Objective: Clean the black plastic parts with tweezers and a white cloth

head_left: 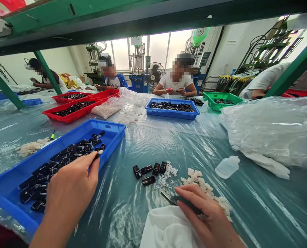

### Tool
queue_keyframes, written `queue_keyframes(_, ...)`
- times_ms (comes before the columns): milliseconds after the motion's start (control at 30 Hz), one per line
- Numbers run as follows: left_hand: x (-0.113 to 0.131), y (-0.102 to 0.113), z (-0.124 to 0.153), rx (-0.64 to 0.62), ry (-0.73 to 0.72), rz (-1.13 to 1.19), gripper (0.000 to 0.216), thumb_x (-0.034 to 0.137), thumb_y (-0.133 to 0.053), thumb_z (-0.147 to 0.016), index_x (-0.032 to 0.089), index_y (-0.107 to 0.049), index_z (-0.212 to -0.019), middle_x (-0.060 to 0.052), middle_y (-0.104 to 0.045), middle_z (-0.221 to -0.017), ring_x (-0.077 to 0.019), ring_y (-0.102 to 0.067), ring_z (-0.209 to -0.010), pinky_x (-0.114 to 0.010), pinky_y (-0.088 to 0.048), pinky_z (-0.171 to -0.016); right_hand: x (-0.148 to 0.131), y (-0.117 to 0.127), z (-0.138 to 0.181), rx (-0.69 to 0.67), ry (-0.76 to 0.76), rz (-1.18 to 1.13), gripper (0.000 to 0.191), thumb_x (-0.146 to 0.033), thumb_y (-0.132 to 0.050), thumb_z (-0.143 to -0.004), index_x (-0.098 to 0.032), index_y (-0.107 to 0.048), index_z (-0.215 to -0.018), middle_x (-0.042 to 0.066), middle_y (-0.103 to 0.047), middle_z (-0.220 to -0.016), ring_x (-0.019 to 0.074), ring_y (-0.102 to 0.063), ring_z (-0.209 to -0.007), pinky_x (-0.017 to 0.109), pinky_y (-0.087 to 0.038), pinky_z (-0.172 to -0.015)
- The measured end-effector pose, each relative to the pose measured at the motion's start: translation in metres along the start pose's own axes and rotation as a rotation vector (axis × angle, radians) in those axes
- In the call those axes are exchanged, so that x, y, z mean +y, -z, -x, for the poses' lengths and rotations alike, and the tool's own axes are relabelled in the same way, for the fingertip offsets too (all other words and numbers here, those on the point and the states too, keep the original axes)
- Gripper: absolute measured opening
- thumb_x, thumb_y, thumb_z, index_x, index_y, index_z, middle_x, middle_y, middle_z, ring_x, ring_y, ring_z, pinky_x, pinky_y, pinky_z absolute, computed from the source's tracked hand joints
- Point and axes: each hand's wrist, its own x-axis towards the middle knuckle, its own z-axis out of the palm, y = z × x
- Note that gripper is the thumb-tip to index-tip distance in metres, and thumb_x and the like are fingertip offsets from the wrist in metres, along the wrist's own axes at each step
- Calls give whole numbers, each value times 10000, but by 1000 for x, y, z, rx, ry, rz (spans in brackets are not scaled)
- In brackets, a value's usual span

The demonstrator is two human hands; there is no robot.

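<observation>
A heap of white bits (30, 147) lies far left on the film-covered table (169, 144). Next to it is a blue tray (112, 132), partly filled with black parts (60, 160), too many to count. The left hand (70, 193) hangs over this tray, fingers (92, 164) pinched shut on one small part (98, 154) just above the tray's near wall. Behind stand three red trays (65, 119); the two nearest hold more black parts, and I cannot tell what is in the third. In the middle, five loose parts (148, 180) lie close together on the table, and further back a second blue tray (172, 115) has a thin layer of them. The right hand (205, 217) rests by a white cloth (166, 229), fingers (188, 193) closed on a thin dark tool (169, 199), with a strip of white pieces (202, 182) just beyond it. To the right are one small bottle (227, 167) on its side, one green tray (210, 98) holding dark parts, and a big plastic bag (272, 131).
</observation>
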Motion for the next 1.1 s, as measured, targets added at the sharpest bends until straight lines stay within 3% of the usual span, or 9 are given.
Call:
queue_keyframes(167, -16, 8, -5, -256, 181, -248, 425, 289, -263, -872, 197, -666, -969, -147, -683, -797, -345, -647, -773, -354, -437, -526, -2, -1, 0, -37, -13, 1, 208, -184, -516, -835, -194, -658, -987, 75, -630, -924, 168, -633, -830, 249, -538, -696)
queue_keyframes(300, -16, 0, -4, -293, 145, -209, 410, 370, -309, -862, 176, -649, -985, -155, -677, -763, -351, -643, -738, -381, -449, -549, -2, -1, 0, -71, -40, 4, 212, -196, -502, -848, -189, -651, -999, 83, -622, -941, 172, -629, -846, 260, -535, -716)
queue_keyframes(400, -4, -11, 5, -184, 6, -144, 408, 357, -361, -860, 155, -575, -1143, -160, -677, -924, -335, -633, -840, -405, -478, -639, -3, -1, 0, -71, -43, 1, 215, -199, -487, -856, -170, -647, -996, 96, -619, -945, 176, -631, -836, 261, -539, -699)
queue_keyframes(467, 11, -18, 14, -145, -244, -24, 346, 291, -391, -866, 173, -579, -1132, -125, -647, -1072, -275, -598, -977, -365, -474, -776, -3, -1, 0, -72, -41, -2, 215, -195, -482, -858, -167, -644, -997, 96, -618, -943, 176, -629, -837, 258, -539, -688)
queue_keyframes(533, 30, -26, 23, -269, -518, 88, 297, 199, -362, -878, 208, -610, -1042, -72, -645, -1077, -216, -588, -987, -311, -470, -802, -3, 0, 1, -74, -37, -3, 213, -188, -481, -858, -178, -642, -999, 86, -620, -935, 171, -627, -832, 256, -538, -683)
queue_keyframes(633, 55, -39, 29, -404, -699, 77, 309, 95, -330, -860, 196, -620, -877, -54, -661, -922, -198, -593, -885, -279, -486, -708, -3, 2, 1, -65, -29, 2, 212, -184, -487, -857, -197, -640, -1004, 73, -622, -933, 166, -623, -831, 262, -534, -695)
queue_keyframes(767, 71, -53, 25, -444, -765, 6, 300, 25, -330, -810, 154, -600, -799, -82, -636, -854, -230, -565, -863, -283, -482, -614, -4, 1, -1, -38, -9, -7, 208, -178, -492, -850, -193, -649, -986, 72, -631, -904, 169, -623, -815, 276, -535, -694)
queue_keyframes(933, 70, -52, 20, -428, -760, 26, 322, 31, -306, -823, 145, -607, -820, -89, -627, -853, -212, -550, -848, -282, -461, -655, -8, 2, -4, 0, -1, -44, 221, -176, -480, -844, -199, -671, -952, 76, -646, -861, 175, -633, -757, 278, -542, -639)
queue_keyframes(1100, 72, -32, 22, -553, -833, 429, 262, 132, -403, -823, 184, -648, -900, -41, -627, -814, -164, -564, -755, -268, -425, -692, -14, 7, -5, 1, -79, -125, 234, -206, -526, -818, -198, -677, -997, 88, -665, -909, 194, -633, -810, 296, -540, -687)
